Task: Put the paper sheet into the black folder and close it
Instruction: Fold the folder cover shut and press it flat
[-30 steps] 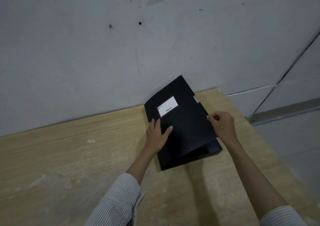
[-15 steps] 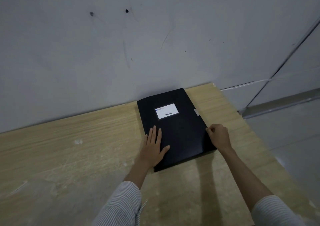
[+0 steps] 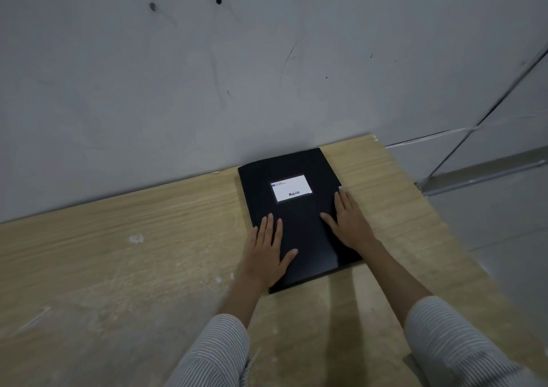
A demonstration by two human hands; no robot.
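Note:
The black folder (image 3: 299, 217) lies flat and closed on the wooden table, its far edge against the wall, a white label (image 3: 291, 187) on its cover. My left hand (image 3: 268, 248) rests flat on the cover's near left part, fingers spread. My right hand (image 3: 350, 223) lies flat on the right side of the cover, fingertips near a small pale tab (image 3: 341, 188) at the folder's right edge. The paper sheet is not visible.
The wooden table (image 3: 148, 253) runs along a grey wall (image 3: 237, 75). The table's right edge (image 3: 439, 223) drops off to a grey floor. A few white specks mark the tabletop to the left.
The raised front cover has come down flat. My right hand let go of the cover's edge and now lies open on top. My left hand has stayed on the cover.

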